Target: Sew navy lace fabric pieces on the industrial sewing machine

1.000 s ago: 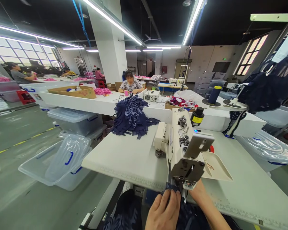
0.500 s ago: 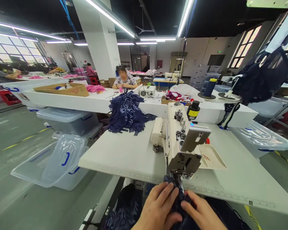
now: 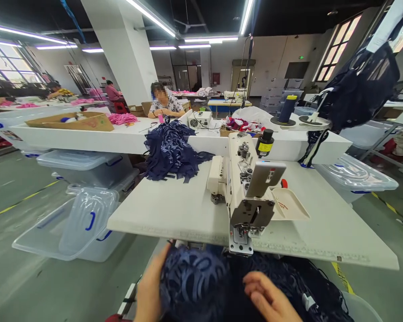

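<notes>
Dark navy lace fabric (image 3: 201, 281) is bunched in front of me, just below the needle head of a white sewing machine (image 3: 246, 197). My left hand (image 3: 149, 290) cups the left side of the bundle, fingers curled round its edge. My right hand (image 3: 268, 299) rests on top of the fabric to the right, fingers stretched out flat. Both hands are below the front edge of the white sewing table (image 3: 174, 214).
A pile of navy lace pieces (image 3: 169, 152) lies at the table's far left corner. A thread cone (image 3: 286, 109) and a black bottle (image 3: 264, 143) stand behind the machine. Clear plastic bins (image 3: 70, 223) sit on the floor at left. A person (image 3: 163, 103) works at a far table.
Both hands have drawn back from the needle toward me, pulling the fabric off the machine. The left hand shifted left round the bundle. The camera has tilted down.
</notes>
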